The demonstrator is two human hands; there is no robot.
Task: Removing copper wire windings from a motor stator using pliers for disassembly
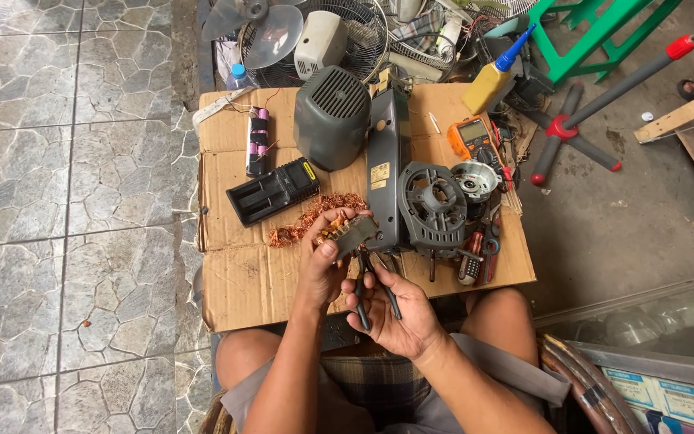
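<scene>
My left hand (320,265) grips a small grey motor stator (350,234) with copper windings, held over the cardboard sheet (238,277). Below it, my right hand (395,309) holds black-handled pliers (375,285), jaws up against the stator's lower edge. A tangle of loose copper wire (312,214) lies on the cardboard just beyond my left hand. To the right sit a tall grey fan housing (387,169) and a round grey motor frame (433,205).
On the cardboard: a black battery charger (273,192), a pack of purple cells (258,141), a grey motor cover (332,116), an orange multimeter (472,138), screwdrivers (475,253). A yellow glue bottle (493,76), fan parts and a green stool (596,32) stand behind. Tiled floor lies left.
</scene>
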